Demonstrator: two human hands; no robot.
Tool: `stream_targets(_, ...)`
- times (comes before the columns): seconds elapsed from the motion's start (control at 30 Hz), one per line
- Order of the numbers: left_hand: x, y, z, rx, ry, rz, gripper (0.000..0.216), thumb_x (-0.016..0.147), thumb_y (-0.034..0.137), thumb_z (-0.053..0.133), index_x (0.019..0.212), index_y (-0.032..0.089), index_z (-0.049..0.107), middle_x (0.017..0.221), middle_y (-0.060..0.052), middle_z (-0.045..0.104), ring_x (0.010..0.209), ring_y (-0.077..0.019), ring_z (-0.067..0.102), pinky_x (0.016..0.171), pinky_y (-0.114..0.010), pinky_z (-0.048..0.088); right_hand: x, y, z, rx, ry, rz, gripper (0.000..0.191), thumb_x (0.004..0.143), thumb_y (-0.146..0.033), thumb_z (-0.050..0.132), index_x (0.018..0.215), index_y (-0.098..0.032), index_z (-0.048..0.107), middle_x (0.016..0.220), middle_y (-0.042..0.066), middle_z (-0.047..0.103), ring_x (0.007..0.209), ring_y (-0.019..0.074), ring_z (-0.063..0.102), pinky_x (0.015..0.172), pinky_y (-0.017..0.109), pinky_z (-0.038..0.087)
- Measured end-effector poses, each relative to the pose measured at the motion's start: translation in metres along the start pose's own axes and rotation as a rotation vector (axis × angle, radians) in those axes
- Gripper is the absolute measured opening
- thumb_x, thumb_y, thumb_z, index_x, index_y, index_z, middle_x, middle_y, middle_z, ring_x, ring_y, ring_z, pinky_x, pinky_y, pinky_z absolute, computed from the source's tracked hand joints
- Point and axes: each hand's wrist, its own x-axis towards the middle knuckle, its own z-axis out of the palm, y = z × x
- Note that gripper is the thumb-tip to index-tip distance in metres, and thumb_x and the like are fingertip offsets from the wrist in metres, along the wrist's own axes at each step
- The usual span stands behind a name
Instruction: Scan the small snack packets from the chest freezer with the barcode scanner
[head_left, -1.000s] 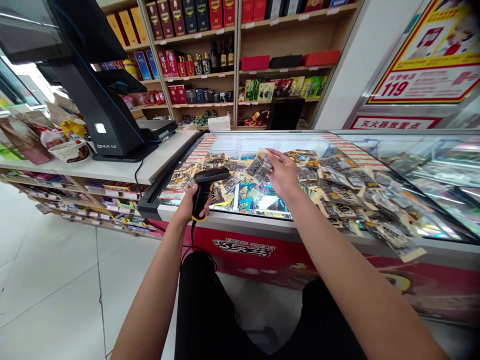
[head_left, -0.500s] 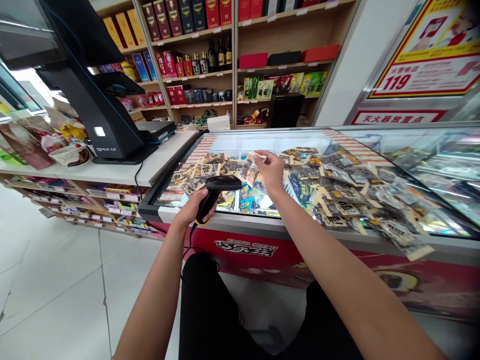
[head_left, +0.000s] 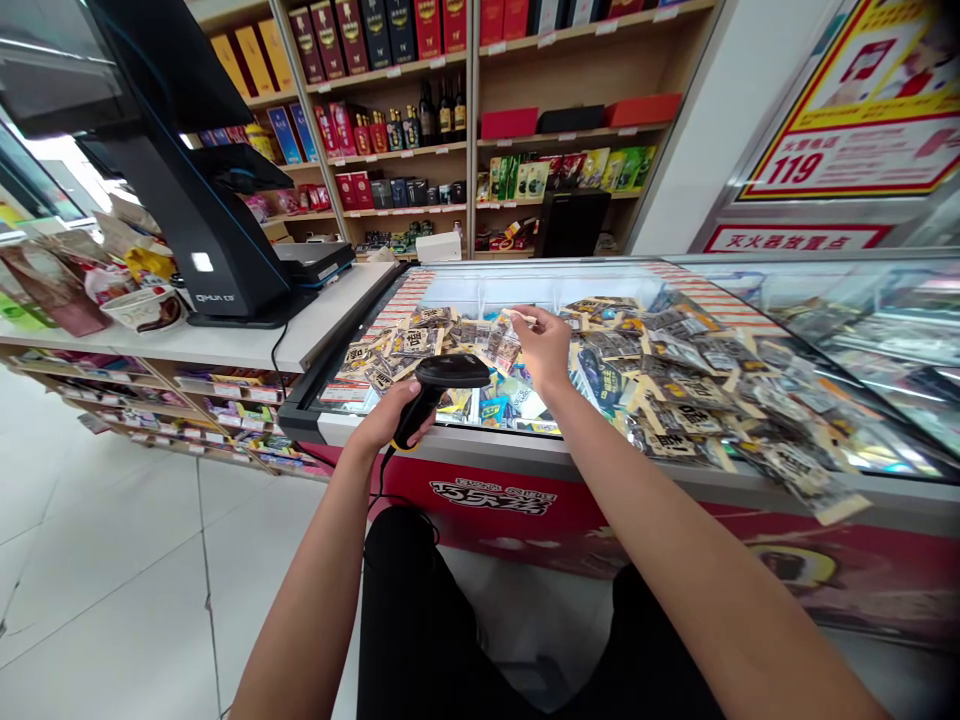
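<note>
Gripped scanner [head_left: 442, 380] — packets [head_left: 675, 380] crowd freezer lid [head_left: 525, 440].

A single head-worn camera looks forward and down from the person's own standpoint, close over both forearms. It faces a glass-topped freezer chest [head_left: 570, 455] straight ahead, near enough to fill the middle. Shelves [head_left: 465, 150] stand farther back, a checkout tabletop [head_left: 225, 345] sits left. The wide lens seems to bend the edges.

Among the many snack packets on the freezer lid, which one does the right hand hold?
The packet pinched in the right hand, raised above the left end of the pile; the others lie flat on the glass.
</note>
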Motion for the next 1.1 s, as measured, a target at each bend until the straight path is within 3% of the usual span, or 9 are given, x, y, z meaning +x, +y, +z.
stream_targets(0.47, 0.002, -0.003, -0.004, -0.002, 0.026, -0.032, 0.057, 0.093, 0.073, 0.056, 0.093, 0.017, 0.061, 0.056, 0.000, 0.061, 0.033, -0.0108, 0.046, 0.037, -0.023, 0.036, 0.003, 0.004, -0.009, -0.067, 0.038, 0.035, 0.039, 0.093, -0.040, 0.062, 0.118, -0.016, 0.080, 0.075, 0.006, 0.066, 0.070, 0.0217, 0.059, 0.067, 0.035, 0.052)
stream_targets(0.63, 0.001, 0.000, -0.001, 0.030, 0.028, -0.015, 0.058, 0.094, 0.074, 0.054, 0.090, 0.016, 0.062, 0.054, 0.000, 0.059, 0.032, -0.0101, 0.044, 0.037, -0.023, 0.036, 0.002, 0.004, -0.012, -0.107, 0.026, 0.028, 0.041, 0.094, -0.043, 0.061, 0.121, -0.017, 0.079, 0.085, 0.008, 0.070, 0.075, 0.0229, 0.063, 0.071, 0.036, 0.054)
stream_targets(0.8, 0.000, 0.000, 0.002, 0.009, 0.046, 0.010, 0.058, 0.093, 0.074, 0.055, 0.084, 0.017, 0.059, 0.054, -0.001, 0.059, 0.032, -0.0100, 0.044, 0.038, -0.024, 0.039, 0.005, 0.009, -0.011, 0.020, 0.029, 0.040, 0.038, 0.091, -0.042, 0.065, 0.116, -0.016, 0.077, 0.094, 0.010, 0.073, 0.082, 0.0230, 0.066, 0.074, 0.035, 0.055)
stream_targets(0.93, 0.001, -0.003, 0.001, -0.108, 0.155, 0.081, 0.062, 0.087, 0.078, 0.058, 0.091, 0.017, 0.060, 0.055, 0.002, 0.059, 0.031, -0.0096, 0.042, 0.039, -0.026, 0.041, 0.007, 0.013, -0.004, 0.248, 0.012, 0.243, 0.034, 0.089, -0.037, 0.067, 0.119, -0.020, 0.066, 0.108, 0.008, 0.072, 0.093, 0.0199, 0.068, 0.077, 0.030, 0.058)
stream_targets(1.1, 0.002, -0.003, 0.001, -0.232, 0.256, 0.191, 0.063, 0.085, 0.079, 0.060, 0.097, 0.017, 0.060, 0.055, 0.004, 0.056, 0.031, -0.0091, 0.040, 0.039, -0.025, 0.039, 0.007, 0.007, 0.009, 0.456, 0.058, 0.472, 0.033, 0.090, -0.019, 0.065, 0.119, -0.027, 0.051, 0.105, 0.001, 0.065, 0.092, 0.0124, 0.066, 0.081, 0.027, 0.062)
